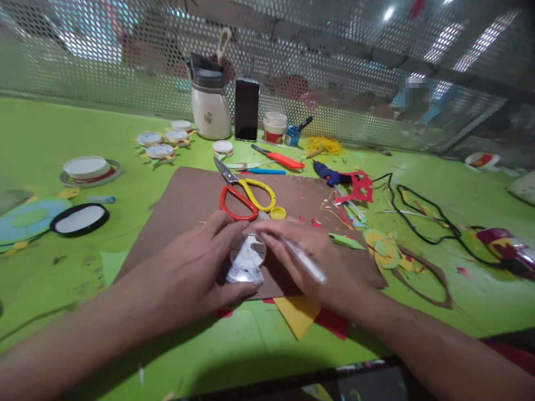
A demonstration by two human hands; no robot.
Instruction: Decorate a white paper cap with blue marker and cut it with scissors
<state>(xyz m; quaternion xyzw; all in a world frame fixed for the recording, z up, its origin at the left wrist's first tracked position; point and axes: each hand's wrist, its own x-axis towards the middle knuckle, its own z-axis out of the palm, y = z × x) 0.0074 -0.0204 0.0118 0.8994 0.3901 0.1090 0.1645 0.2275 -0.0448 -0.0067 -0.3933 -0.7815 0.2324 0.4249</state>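
Note:
My left hand (196, 267) presses a round white disc (247, 252) flat onto a brown paper sheet (188, 206), fingers and thumb closed around its edge. My right hand (311, 253) grips a white pen (303, 259) with its tip at the disc's upper right rim. Just beyond the hands lie scissors (244, 195) with one red and one yellow handle, and a small yellow cap (278, 212).
On the green table (62, 128) lie white lids (161, 142), a black-rimmed disc (80, 219), a cream jug (209, 106), a black box (246, 108), paint pots (275, 128), a blue glue gun (330, 174) with black cable (418, 217), and paper scraps (298, 314). A perforated metal screen (334, 67) stands behind.

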